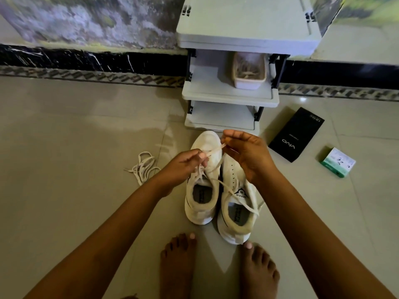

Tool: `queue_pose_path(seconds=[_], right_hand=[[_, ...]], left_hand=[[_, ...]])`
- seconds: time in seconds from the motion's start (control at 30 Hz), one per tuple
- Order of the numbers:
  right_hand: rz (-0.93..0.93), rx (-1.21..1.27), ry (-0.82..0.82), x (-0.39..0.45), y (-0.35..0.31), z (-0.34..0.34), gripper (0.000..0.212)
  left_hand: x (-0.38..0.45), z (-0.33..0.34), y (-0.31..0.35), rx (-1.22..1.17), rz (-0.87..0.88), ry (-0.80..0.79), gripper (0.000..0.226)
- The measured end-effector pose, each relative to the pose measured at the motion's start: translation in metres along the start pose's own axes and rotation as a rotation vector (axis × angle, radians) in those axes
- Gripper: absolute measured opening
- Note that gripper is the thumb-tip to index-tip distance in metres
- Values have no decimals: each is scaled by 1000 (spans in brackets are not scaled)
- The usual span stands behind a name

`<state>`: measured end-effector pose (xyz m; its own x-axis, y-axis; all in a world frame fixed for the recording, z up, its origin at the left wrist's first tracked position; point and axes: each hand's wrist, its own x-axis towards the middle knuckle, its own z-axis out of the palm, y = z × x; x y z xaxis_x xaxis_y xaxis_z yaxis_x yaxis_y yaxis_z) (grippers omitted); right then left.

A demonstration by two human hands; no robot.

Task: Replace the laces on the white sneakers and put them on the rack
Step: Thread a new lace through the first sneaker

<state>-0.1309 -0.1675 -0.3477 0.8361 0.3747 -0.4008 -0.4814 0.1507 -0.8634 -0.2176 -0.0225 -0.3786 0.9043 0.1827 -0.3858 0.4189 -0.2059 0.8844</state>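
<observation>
Two white sneakers stand side by side on the tiled floor, toes toward the rack: the left sneaker (201, 199) and the right sneaker (235, 214). A white lace (218, 167) runs from the left sneaker's eyelets up to both hands, and its loose end trails across the right sneaker. My left hand (183, 167) pinches the lace above the left sneaker's tongue. My right hand (246, 156) pinches the lace's upper end over the toes. A spare lace (143, 168) lies bunched on the floor to the left. The grey rack (228, 98) stands just beyond the sneakers.
A woven basket (248, 71) sits on the rack's middle shelf. A black phone box (296, 134) and a small green-white box (338, 161) lie on the floor at right. My bare feet (218, 268) are just behind the sneakers. A wall with dark skirting runs behind the rack.
</observation>
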Motion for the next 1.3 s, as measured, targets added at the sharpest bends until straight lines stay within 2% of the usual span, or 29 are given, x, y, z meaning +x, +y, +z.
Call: queue_pose_path(seconds=[0.07,0.13,0.23,0.3,0.43,0.5,0.53,0.6,0.7,0.87,0.93,1.07,1.17,1.3], right_hand=[[-29,-200,77,2,10,-5,18],[-117,-603,133,5,20,-12,15],[-167,-1060,79,6,27,-19,23],[-121,-1210,29,6,28,-23,26],[2,-1429,-60,-2,29,-20,37],[-102,-1697,-62,-7,31,-15,45],[-201,-1748,-60,-8,32,-11,47],[-319,-1575,-126,-8,35,-2,42],[-252,-1190,-190,-11,40,13,30],[-298,-1076,-115,-16,55,14,20],[-284,-1118,-89,-16,61,10,20],[-254,-1424,-86,-16,74,5,22],[-288,-1577,-72,-14,82,10,26],[-297,-1621,-77,-8,87,16,29]], left_hand=[[0,-12,5,6,39,-36,24],[2,-22,2,85,42,-51,22],[4,-29,-4,294,79,-2,14],[6,-36,-4,372,95,47,18],[6,-35,-6,349,125,119,18],[7,-30,-6,376,159,145,13],[6,-28,-6,391,175,148,12],[6,-26,-5,421,211,167,10],[4,-25,-1,416,245,177,10],[1,-23,-5,230,183,173,14],[1,-21,-14,244,129,167,17],[-1,-4,-37,494,96,101,34],[0,5,-44,570,143,178,28],[3,1,-48,478,125,195,18]])
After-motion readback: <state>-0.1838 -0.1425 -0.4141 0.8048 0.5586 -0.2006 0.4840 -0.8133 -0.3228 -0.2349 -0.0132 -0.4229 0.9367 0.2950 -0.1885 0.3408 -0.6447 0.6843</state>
